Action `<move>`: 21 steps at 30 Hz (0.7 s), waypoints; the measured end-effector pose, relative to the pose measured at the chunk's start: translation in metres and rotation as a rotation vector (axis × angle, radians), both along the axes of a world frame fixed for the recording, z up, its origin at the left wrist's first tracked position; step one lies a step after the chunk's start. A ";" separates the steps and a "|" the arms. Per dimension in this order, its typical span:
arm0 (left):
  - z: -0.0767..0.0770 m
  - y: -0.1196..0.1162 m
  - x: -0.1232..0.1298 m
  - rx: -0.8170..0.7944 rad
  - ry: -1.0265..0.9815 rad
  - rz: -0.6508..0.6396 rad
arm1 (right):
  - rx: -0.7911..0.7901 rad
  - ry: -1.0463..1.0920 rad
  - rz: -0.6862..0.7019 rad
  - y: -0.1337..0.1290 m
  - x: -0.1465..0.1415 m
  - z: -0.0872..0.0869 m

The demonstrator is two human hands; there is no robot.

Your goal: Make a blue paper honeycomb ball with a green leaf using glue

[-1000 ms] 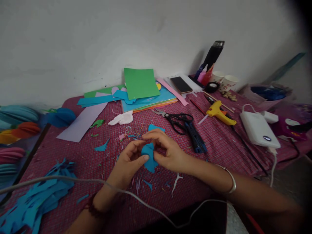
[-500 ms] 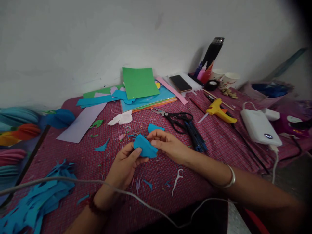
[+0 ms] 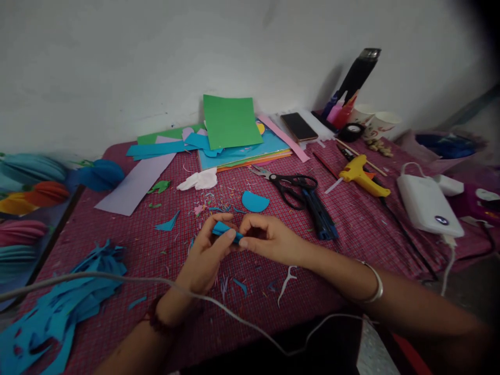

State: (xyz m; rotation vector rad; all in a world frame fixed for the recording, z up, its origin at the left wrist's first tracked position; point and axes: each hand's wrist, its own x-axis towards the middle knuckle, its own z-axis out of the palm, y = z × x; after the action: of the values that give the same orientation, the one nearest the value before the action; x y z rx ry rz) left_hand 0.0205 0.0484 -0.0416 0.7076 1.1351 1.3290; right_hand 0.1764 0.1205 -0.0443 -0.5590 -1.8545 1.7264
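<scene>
Checked tablecloth [image 3: 363, 234] below the fingers, left hand [image 3: 207, 255] pinching folded blue paper [image 3: 221, 228] under its thumb, right hand [image 3: 275, 242] gripping the paper's end, blue semicircle [image 3: 255, 201] just beyond the fingertips.

Folded blue piece [image 3: 222, 229]: made of paper, matt and smooth. Half-round blue piece [image 3: 255, 201] and green sheet [image 3: 233, 122]: likewise of matt paper. Surface [image 3: 363, 245]: covered in checked woven cloth, dull and creased at the right. Scissors [image 3: 299, 190]: bladed in metal, handled in black plastic. Glue gun [image 3: 361, 177]: cased in smooth yellow plastic. Power bank [image 3: 425, 203]: cased in smooth white plastic. Phone [image 3: 299, 127]: faced with dark, smooth glass. Bangle [image 3: 378, 285]: formed of polished, silvery metal.
</scene>
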 end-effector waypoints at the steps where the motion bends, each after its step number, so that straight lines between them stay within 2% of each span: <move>1: 0.001 0.000 0.000 -0.003 -0.016 -0.018 | -0.033 0.001 0.015 0.001 0.000 0.000; 7: 0.001 0.005 -0.005 0.041 -0.134 -0.110 | -0.114 0.096 0.022 0.004 0.000 -0.002; 9: 0.000 0.005 -0.006 0.063 -0.152 -0.123 | -0.043 0.128 -0.032 0.004 0.001 -0.002; 11: 0.001 0.005 -0.005 0.095 -0.147 -0.130 | 0.098 0.118 -0.081 0.002 0.003 -0.001; 15: 0.000 0.003 -0.005 0.126 -0.080 -0.135 | 0.337 0.032 -0.013 0.002 0.007 0.004; 21: -0.005 0.000 -0.010 0.126 0.042 -0.131 | 0.354 -0.008 0.040 0.004 0.008 0.004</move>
State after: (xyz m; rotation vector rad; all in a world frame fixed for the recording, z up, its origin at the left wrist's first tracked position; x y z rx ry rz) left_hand 0.0107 0.0482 -0.0470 0.8909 1.0267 1.2879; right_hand 0.1844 0.1247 -0.0402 -0.3879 -2.1253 1.3729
